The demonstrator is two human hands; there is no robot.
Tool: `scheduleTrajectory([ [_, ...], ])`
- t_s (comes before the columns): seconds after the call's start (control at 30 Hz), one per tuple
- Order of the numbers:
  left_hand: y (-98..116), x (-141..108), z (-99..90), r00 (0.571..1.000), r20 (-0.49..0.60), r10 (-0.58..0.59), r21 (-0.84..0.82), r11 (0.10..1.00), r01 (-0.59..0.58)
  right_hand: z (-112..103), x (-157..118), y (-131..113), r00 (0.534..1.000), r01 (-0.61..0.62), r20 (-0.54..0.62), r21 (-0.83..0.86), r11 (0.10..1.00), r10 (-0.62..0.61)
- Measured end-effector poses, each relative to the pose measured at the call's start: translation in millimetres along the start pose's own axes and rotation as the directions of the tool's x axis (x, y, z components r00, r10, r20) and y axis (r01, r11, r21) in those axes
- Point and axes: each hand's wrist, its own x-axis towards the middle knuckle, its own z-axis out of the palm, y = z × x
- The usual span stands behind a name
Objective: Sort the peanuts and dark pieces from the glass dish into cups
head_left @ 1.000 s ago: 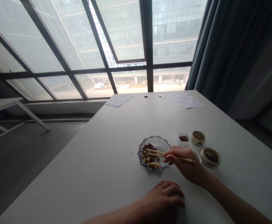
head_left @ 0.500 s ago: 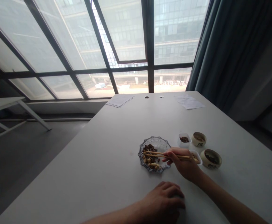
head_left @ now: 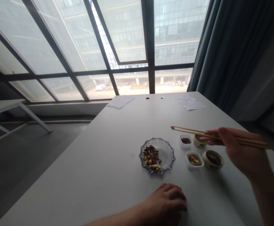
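Observation:
My right hand (head_left: 242, 147) is closed on a pair of wooden chopsticks (head_left: 193, 131), raised above the small containers. Their tips meet round a small brownish bit (head_left: 172, 127), too small to name. Loosely curled, my left hand (head_left: 167, 201) rests on the table with its fingers slightly apart; nothing shows in it. Beyond that hand sits a scalloped glass dish (head_left: 168, 153) with dark brown seeds (head_left: 151, 153) and pale nuts (head_left: 156, 168). Right of it are two white plastic tubs, one with dark pieces (head_left: 185, 141), the other with tan nuts (head_left: 194, 159).
Two cream ceramic bowls, a rear one (head_left: 199, 144) partly behind the chopsticks and a front one (head_left: 212, 164) with dark contents, stand beside the tubs. Papers (head_left: 120, 102) and more sheets (head_left: 190, 103) lie at the table's far end, near windows and a dark curtain (head_left: 221, 56).
My right hand has lifted the chopsticks from the glass dish and moved right and up, uncovering the tub of tan nuts. My left hand stays put.

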Motion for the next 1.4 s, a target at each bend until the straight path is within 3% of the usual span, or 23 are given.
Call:
scheduleTrajectory([
  [0.1,0,0,0.0,1.000,0.012,-0.008,-0.004,1.000,0.008,-34,8,-14,0.977,0.029,-0.205,-0.167,0.986,-0.063],
  [0.17,-1,1,0.1,1.000,0.024,-0.010,-0.013,1.000,0.010,-51,13,-13,0.964,0.025,-0.248,-0.261,0.965,-0.092],
  [0.3,-1,1,0.7,1.000,0.008,-0.017,-0.013,1.000,0.017,-65,22,5,0.980,0.024,-0.183,-0.268,0.963,-0.076],
  [0.47,-1,-1,0.1,1.000,0.003,-0.003,-0.014,1.000,0.003,-60,30,14,0.990,-0.026,-0.138,-0.209,0.978,-0.003],
  [0.6,-1,-1,-0.8,1.000,-0.017,0.003,-0.015,1.000,-0.004,-39,22,8,0.998,-0.028,-0.055,-0.124,0.992,0.021],
  [0.73,0,0,0.5,1.000,-0.006,0.002,-0.008,1.000,-0.002,6,2,14,0.992,-0.038,0.119,0.028,0.999,0.035],
  [0.87,0,0,2.8,0.999,-0.040,-0.001,0.012,1.000,0.001,56,-22,34,0.917,-0.029,0.399,0.128,0.991,-0.025],
  [0.93,0,0,3.4,0.999,-0.032,0.000,0.020,1.000,0.001,75,-34,47,0.879,-0.028,0.475,0.132,0.991,-0.039],
  [1.13,-2,1,4.3,1.000,-0.022,0.010,0.010,1.000,-0.010,104,-56,76,0.856,-0.106,0.517,0.175,0.979,0.001],
  [1.4,-1,-1,5.2,0.999,-0.045,0.016,0.019,1.000,-0.015,111,-63,87,0.855,-0.123,0.519,0.176,0.977,0.014],
])
